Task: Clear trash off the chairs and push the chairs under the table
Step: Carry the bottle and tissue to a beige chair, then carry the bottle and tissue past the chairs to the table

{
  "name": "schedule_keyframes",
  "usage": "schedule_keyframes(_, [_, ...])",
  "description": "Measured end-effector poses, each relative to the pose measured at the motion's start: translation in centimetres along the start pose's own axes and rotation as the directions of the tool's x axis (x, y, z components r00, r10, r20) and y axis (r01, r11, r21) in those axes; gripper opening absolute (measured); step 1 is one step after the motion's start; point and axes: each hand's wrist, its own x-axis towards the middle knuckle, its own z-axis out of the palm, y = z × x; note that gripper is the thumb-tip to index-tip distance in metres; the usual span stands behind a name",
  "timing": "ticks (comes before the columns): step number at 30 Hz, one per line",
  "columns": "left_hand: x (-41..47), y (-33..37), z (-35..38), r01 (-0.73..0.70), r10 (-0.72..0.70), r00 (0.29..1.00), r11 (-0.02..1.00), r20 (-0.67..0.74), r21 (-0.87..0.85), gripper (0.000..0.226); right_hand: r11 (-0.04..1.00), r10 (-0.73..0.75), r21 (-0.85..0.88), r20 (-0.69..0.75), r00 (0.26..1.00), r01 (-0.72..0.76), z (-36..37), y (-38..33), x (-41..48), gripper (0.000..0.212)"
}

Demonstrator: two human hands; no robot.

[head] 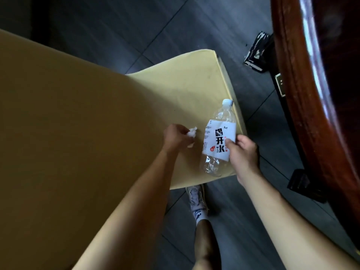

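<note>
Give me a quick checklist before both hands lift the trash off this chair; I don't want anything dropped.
1. Left hand closed on the crumpled tissue: ok.
2. Right hand gripping the bottle: not ok, fingers only touch the label.
3. Bottle cap on: ok.
4. Bottle empty: cannot tell.
5. Chair seat free of other trash: ok on the visible part.
6. Table edge clear of the lift path: ok.

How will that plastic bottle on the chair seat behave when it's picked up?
The bottle looks empty and clear, so probably very light. Its lower walls look crumpled, so it may flex under the right hand. Lying sideways near the seat edge, it could roll off.
</note>
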Motion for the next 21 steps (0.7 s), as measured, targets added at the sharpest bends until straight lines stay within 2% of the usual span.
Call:
schedule_keyframes(4, [-2.4, 1.4, -2.2, 0.040, -0.040, 0.999, 0.999, -0.025, 0.018, 0.006, 0.999, 0.011, -0.031, 0.024, 1.000, -0.010, -0.9, -2.1, -0.6, 0.009])
schedule_keyframes(6, [-4.3, 2.4, -4.0, 0.052, -0.055, 0.995, 0.998, -0.081, -0.041, 0.006, 0.999, 0.006, -0.040, 0.034, 0.999, -0.005, -1.3, -3.9, -1.3, 0.008])
schedule_keyframes(9, [-7.5, 3.9, -7.5, 0.069, -0.090, 0.984, 0.988, -0.153, -0.139, 0.016, 0.999, -0.010, -0.039, 0.082, 0.997, 0.013, -1.6, -7.3, -3.2, 0.006])
schedule_keyframes(11, [-9.7, 5.3, -10.0, 0.054, -0.100, 0.978, 0.969, -0.182, -0.242, 0.024, 0.999, -0.033, -0.030, 0.095, 0.995, 0.036, -1.8, -9.5, -4.4, 0.007])
schedule_keyframes(14, [-13.6, 7.1, -14.0, 0.023, -0.129, 0.974, 0.872, -0.184, -0.489, 0.046, 0.997, -0.065, -0.027, 0.138, 0.988, 0.070, -2.1, -13.7, -7.2, 0.005])
schedule_keyframes(15, [-14.7, 7.5, -15.1, 0.004, -0.119, 0.976, 0.845, -0.180, -0.535, 0.047, 0.996, -0.078, -0.033, 0.147, 0.986, 0.084, -2.1, -14.9, -8.0, 0.007])
schedule_keyframes(18, [-18.9, 8.5, -18.8, -0.055, -0.063, 0.980, 0.823, -0.188, -0.566, 0.030, 0.992, -0.117, -0.028, 0.175, 0.978, 0.124, -2.0, -19.2, -11.4, 0.008])
schedule_keyframes(21, [-22.1, 9.1, -22.6, -0.100, -0.028, 0.978, 0.808, -0.206, -0.580, 0.028, 0.986, -0.161, -0.013, 0.198, 0.967, 0.166, -1.2, -23.3, -14.8, 0.008])
